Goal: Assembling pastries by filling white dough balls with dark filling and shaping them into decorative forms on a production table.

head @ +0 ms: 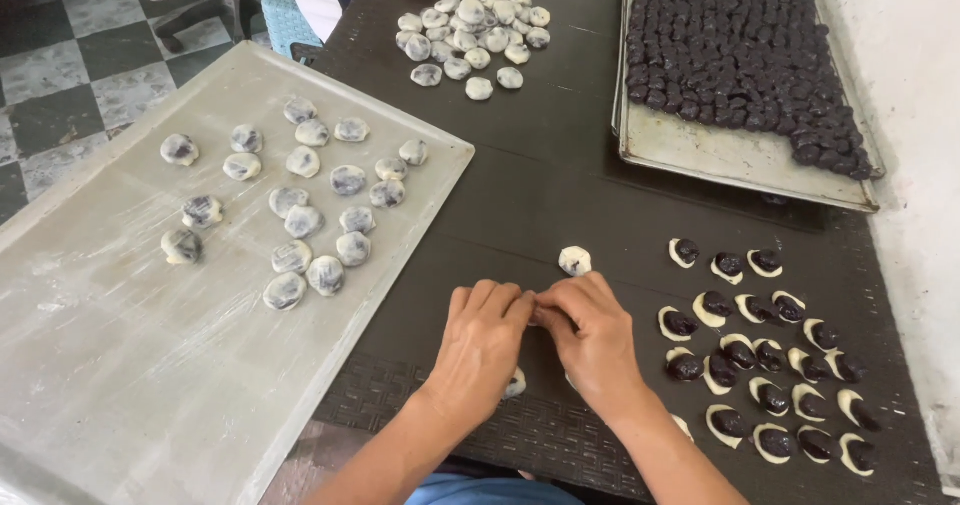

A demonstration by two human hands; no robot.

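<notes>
The left hand (483, 340) and right hand (590, 333) meet fingertip to fingertip low over the dark counter (540, 175), pinched together on a small dough piece (537, 315) that is mostly hidden between them. Just beyond lies one wrapped dough ball (574, 260). To the right sit open dough rounds with dark filling (765, 350); to the left, a floured tray (110, 325) bears finished balls (300, 205).

1. A dark table (560, 185) with a woven-textured top fills the middle.
2. Grey and dark checkered floor tiles (60, 85) show beyond the table's left edge.
3. A whitish wall (915, 115) runs along the right edge.
4. Soft, even daylight.
</notes>
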